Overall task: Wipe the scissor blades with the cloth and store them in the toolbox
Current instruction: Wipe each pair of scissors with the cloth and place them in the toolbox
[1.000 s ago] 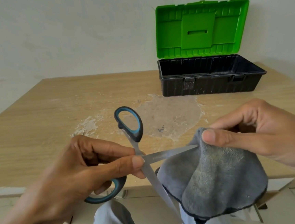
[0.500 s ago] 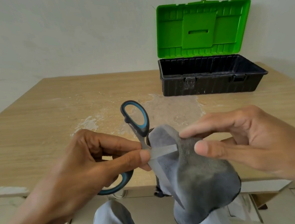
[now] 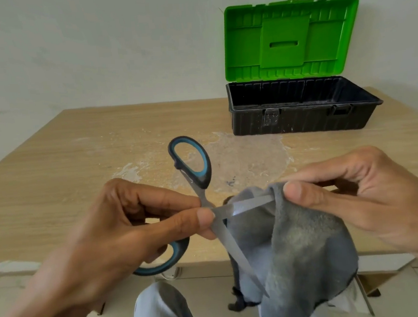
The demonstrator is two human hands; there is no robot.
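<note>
Scissors (image 3: 191, 165) with black-and-blue handles and silver blades, grey cloth (image 3: 305, 256) with dark edging, toolbox (image 3: 300, 115) black with bright green lid, light wood-grain desk (image 3: 53, 177) with whitish smears, off-white wall (image 3: 92, 47)

Open blue-black scissors (image 3: 202, 195), grey cloth (image 3: 307, 251) pinched round one blade, toolbox (image 3: 300, 121) open

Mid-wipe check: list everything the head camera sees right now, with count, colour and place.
scissors: 1, black-and-blue handles, steel blades spread open, held over the table's near edge
cloth: 1, grey, folded over one blade, hanging down
toolbox: 1, black base, green lid raised, table's far right
table: 1, light wood, whitish patch mid-top
trouser legs: pale, bottom of view
left hand: 1, pinches scissors near the pivot
right hand: 1, pinches cloth round the blade
</note>
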